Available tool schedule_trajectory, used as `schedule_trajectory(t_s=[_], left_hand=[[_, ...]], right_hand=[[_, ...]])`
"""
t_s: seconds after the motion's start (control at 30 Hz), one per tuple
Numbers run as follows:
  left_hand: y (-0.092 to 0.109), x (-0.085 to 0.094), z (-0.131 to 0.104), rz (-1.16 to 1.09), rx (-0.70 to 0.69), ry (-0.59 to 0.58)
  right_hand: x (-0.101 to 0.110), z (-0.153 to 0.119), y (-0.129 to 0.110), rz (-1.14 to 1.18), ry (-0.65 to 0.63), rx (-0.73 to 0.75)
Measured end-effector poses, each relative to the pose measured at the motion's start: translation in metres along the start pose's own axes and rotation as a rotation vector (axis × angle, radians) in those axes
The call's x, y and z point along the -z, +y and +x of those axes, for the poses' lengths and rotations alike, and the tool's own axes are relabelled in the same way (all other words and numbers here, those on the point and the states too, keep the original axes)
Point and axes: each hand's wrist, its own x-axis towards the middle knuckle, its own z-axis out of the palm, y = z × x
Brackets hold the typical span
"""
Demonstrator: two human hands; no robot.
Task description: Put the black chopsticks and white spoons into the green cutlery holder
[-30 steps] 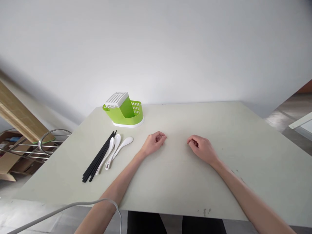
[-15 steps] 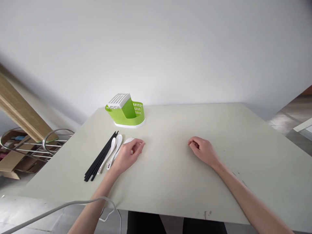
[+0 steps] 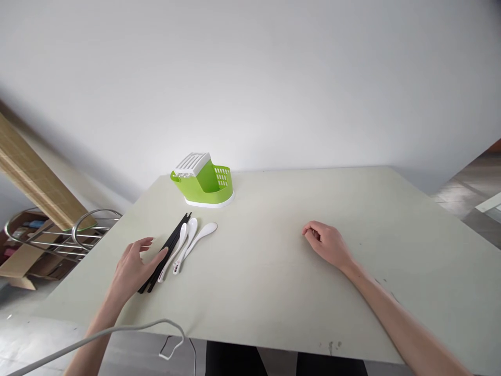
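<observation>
My left hand (image 3: 132, 269) hovers at the left over a bundle of black chopsticks (image 3: 175, 237), thumb and fingers spread apart. Nothing is in it, and its thumb overlaps the chopsticks; whether it touches them I cannot tell. Right beside the bundle lie three white spoons, bowls pointing away from me: one spoon (image 3: 178, 250) against the chopsticks, a middle spoon (image 3: 189, 236), and a third spoon (image 3: 205, 231) slanting right. My right hand (image 3: 327, 244) rests on the table in a loose fist with nothing visible in it.
A green and white cutlery holder (image 3: 207, 196) stands at the table's back left, near the wall. A grey cable (image 3: 117, 328) crosses over my left forearm. Left of the table (image 3: 266, 292) are a metal rack (image 3: 58, 245) and a long board (image 3: 43, 177).
My left hand has moved left from the spoons to the chopsticks and opened its fingers, uncovering the third spoon. My right hand has stayed in place.
</observation>
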Motion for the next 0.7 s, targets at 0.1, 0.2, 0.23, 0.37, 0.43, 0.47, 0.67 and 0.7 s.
schedule_trajectory(t_s=[0.1,0.2,0.23,0.37,0.43,0.47,0.67,0.7], left_hand=[[-0.003,0.0,0.003,0.07,0.017,-0.106],[-0.001,0.002,0.009,0.149,0.018,-0.161],[-0.001,0.003,0.012,0.178,0.019,-0.171],[0.004,0.008,0.022,0.311,0.026,-0.219],[0.008,0.011,0.026,0.382,0.025,-0.235],[0.01,0.013,0.027,0.419,0.026,-0.24],[0.022,0.013,0.029,0.6,-0.016,-0.288],[0.022,0.013,0.029,0.627,-0.027,-0.282]], right_hand=[[0.0,0.0,0.0,0.004,0.004,0.005],[-0.001,0.0,0.001,0.01,0.009,0.003],[-0.001,0.0,0.001,0.009,0.01,0.001],[0.0,-0.001,0.0,0.005,0.004,-0.007],[0.001,-0.001,0.0,0.008,-0.001,-0.009],[0.001,-0.001,-0.001,0.008,-0.002,-0.009],[0.0,-0.001,0.001,0.013,0.009,-0.002],[0.0,-0.001,0.002,0.01,0.01,0.0]])
